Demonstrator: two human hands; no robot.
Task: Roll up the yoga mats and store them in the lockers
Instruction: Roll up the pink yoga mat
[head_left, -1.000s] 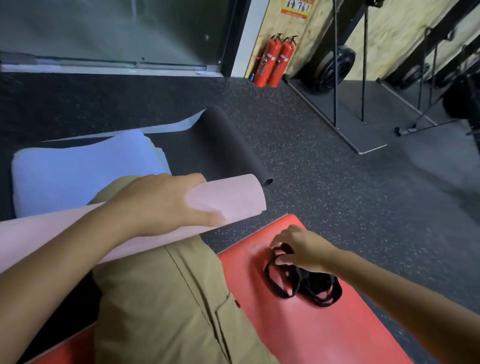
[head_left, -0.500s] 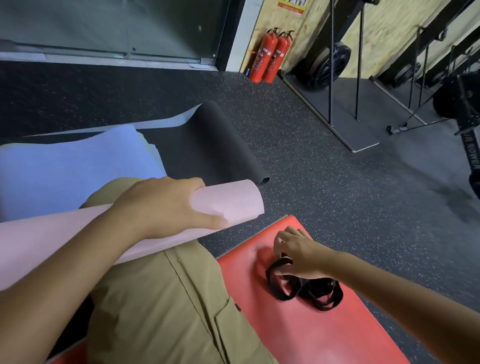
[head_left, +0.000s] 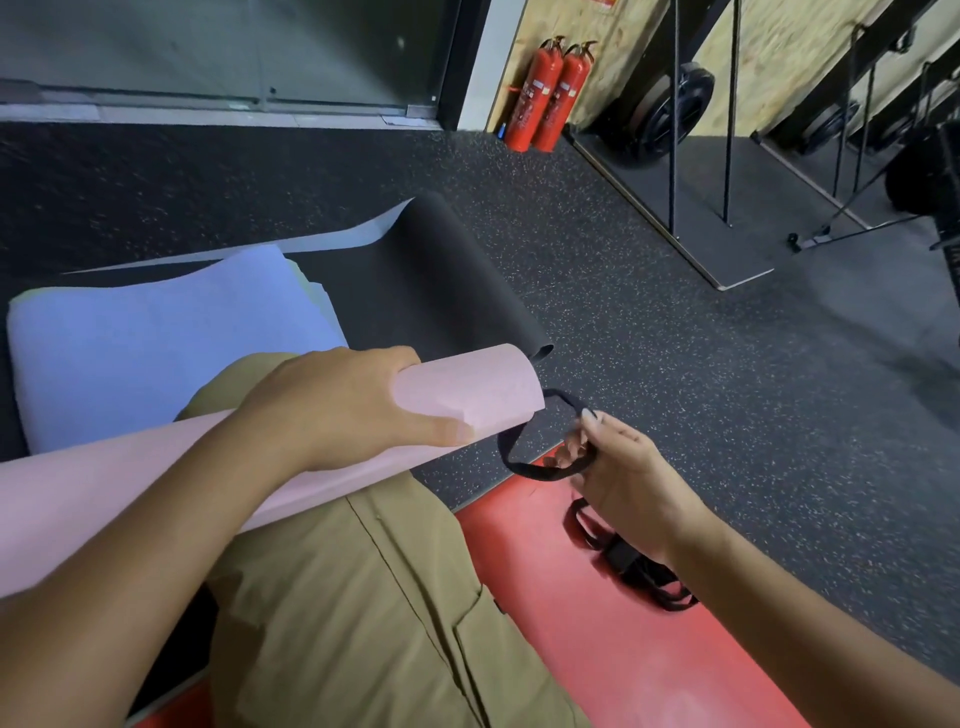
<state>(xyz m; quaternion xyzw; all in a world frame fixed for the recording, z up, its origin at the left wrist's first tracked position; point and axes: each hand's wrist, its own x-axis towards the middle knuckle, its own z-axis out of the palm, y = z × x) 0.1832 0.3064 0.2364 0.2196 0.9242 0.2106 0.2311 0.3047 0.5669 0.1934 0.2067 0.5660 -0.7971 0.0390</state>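
A rolled pink yoga mat (head_left: 467, 395) lies across my knee, and my left hand (head_left: 343, 405) grips it near its right end. My right hand (head_left: 618, 467) pinches a loop of a black strap (head_left: 511, 457) and holds it up just beside the roll's open end. The rest of the strap (head_left: 634, 566) trails down onto a flat red mat (head_left: 597, 649) under me. A light blue mat (head_left: 156, 332) lies folded on a flat black mat (head_left: 431, 275) to the left.
Speckled rubber floor (head_left: 675, 364) stretches to the right. Two red fire extinguishers (head_left: 550, 93) stand at the far wall beside a glass door. A weight rack on a platform (head_left: 691, 197) and other gym equipment fill the far right.
My right hand lifted a loop of the black strap off the red mat and brought it up to the end of the pink roll. The left hand kept its grip.
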